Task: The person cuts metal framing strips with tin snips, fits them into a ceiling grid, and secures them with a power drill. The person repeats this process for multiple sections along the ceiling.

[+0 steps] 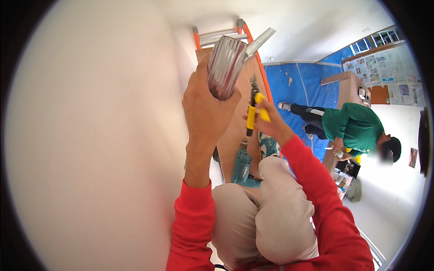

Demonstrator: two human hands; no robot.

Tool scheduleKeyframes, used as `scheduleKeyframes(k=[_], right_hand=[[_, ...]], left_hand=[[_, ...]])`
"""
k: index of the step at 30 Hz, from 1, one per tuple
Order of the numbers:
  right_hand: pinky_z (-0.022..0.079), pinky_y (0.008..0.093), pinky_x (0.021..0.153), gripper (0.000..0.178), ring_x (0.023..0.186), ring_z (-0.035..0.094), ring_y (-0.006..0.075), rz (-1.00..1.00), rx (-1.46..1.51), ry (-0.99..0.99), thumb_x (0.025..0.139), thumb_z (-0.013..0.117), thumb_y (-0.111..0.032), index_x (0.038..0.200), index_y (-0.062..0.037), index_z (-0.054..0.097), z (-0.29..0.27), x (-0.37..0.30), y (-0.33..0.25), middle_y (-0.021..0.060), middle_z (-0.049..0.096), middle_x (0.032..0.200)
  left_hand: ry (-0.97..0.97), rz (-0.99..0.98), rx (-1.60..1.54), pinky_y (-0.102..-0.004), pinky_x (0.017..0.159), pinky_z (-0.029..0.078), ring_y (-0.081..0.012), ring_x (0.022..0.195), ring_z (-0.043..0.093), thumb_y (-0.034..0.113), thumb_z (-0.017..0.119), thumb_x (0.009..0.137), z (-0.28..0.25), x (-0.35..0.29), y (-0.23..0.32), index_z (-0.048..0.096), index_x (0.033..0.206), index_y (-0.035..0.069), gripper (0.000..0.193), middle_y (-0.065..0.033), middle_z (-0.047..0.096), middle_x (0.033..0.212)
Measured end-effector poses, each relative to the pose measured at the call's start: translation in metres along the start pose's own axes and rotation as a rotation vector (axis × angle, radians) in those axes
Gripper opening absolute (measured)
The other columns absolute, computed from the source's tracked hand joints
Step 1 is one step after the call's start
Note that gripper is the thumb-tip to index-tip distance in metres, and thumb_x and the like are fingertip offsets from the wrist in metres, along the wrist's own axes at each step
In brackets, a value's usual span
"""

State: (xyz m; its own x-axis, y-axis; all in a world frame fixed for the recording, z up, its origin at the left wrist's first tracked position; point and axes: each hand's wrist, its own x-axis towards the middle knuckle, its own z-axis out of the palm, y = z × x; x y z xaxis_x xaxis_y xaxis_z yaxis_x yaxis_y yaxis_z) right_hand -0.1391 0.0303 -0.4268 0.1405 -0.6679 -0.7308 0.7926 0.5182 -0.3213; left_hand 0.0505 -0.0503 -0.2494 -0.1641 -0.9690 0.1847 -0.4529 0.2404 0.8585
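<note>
My left hand (203,104) is raised near the wall, closed around a short piece of shiny silver metal channel (227,63) with lengthwise ribs. A narrow metal strip (261,41) sticks out from its upper right side. My right hand (273,122), just to the right and lower, grips a pair of snips (252,110) with yellow handles and dark jaws. The jaws point up and stand apart from the channel. Part of the handles is hidden by my fingers. Below the hands, a teal cordless drill (242,165) lies on the wooden plank before my knees.
The plank (205,54) rests by an orange ladder (246,32). A white wall (90,135) rises close on my left. Blue sheeting (294,77) covers the floor. At right, a person in a green top (357,124) stands by a cluttered bench (343,178).
</note>
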Motion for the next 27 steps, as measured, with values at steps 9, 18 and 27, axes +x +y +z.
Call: scheduleKeyframes(k=[9,18,27], right_hand=[[0.045,0.0419,0.106,0.110,0.120,0.057,0.0265,-0.668,-0.915,-0.097,0.073,0.080,-0.041,0.161,-0.0048,0.025,0.100,-0.231,-0.061,0.0130,0.054,0.126],[0.042,0.0390,0.109,0.115,0.127,0.053,0.0284,-0.851,-1.309,-0.022,0.064,0.083,-0.030,0.160,0.0011,0.026,0.163,-0.356,-0.056,0.0174,0.050,0.142],[0.050,0.0382,0.095,0.114,0.113,0.057,0.0306,-1.030,-1.482,-0.019,0.065,0.085,-0.028,0.159,0.0026,0.028,0.210,-0.387,-0.070,0.0194,0.050,0.129]], left_hand=[[-0.135,-0.090,-0.101,-0.0293,0.061,0.052,-0.0159,0.060,0.061,0.038,0.093,0.079,-0.030,-0.010,0.095,0.058,0.128,0.003,0.070,-0.0097,0.071,0.078],[0.007,0.077,-0.280,-0.0283,0.053,0.044,-0.0102,0.055,0.052,0.046,0.077,0.095,-0.089,-0.011,0.191,0.051,0.131,-0.003,0.067,-0.0037,0.059,0.065],[-0.077,-0.020,-0.418,-0.0303,0.055,0.047,-0.0124,0.058,0.060,0.042,0.063,0.106,-0.124,-0.021,0.248,0.049,0.130,-0.003,0.053,-0.0078,0.065,0.070]])
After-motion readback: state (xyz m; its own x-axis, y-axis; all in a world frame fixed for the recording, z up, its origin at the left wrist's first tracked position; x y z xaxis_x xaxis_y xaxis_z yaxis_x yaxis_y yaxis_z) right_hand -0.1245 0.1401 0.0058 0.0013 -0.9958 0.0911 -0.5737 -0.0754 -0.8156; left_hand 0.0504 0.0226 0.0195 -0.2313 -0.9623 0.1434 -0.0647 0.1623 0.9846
